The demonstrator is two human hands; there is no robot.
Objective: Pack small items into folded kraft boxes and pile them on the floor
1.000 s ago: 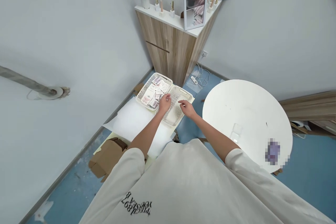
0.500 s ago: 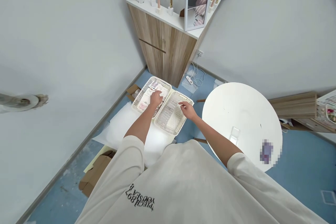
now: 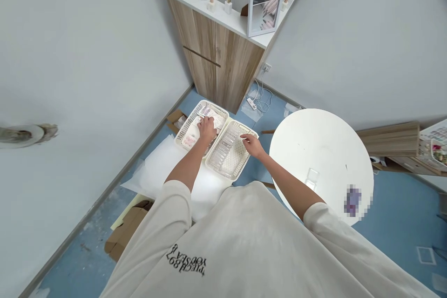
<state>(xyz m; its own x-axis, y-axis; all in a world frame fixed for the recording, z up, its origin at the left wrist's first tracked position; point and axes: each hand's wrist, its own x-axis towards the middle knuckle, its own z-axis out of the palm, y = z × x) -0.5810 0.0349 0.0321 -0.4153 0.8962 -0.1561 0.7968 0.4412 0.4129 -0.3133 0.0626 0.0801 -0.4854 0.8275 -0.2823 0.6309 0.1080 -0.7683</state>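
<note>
Fingers of the left hand (image 3: pixel 206 128) spread loosely over printed packets (image 3: pixel 218 120) in the left basket (image 3: pixel 181 134); any grip is unclear. Curled right-hand fingers (image 3: pixel 245 138) hover over the right basket (image 3: pixel 236 175), which holds clear cases (image 3: pixel 223 149).

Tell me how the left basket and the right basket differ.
The left basket holds jumbled printed cards; the right basket holds clear plastic cases in a row. The left basket's floor is mostly covered; the right basket's mesh floor partly shows. The left hand is in the left basket, the right hand at the right basket's edge. Both are cream and perforated.
</note>
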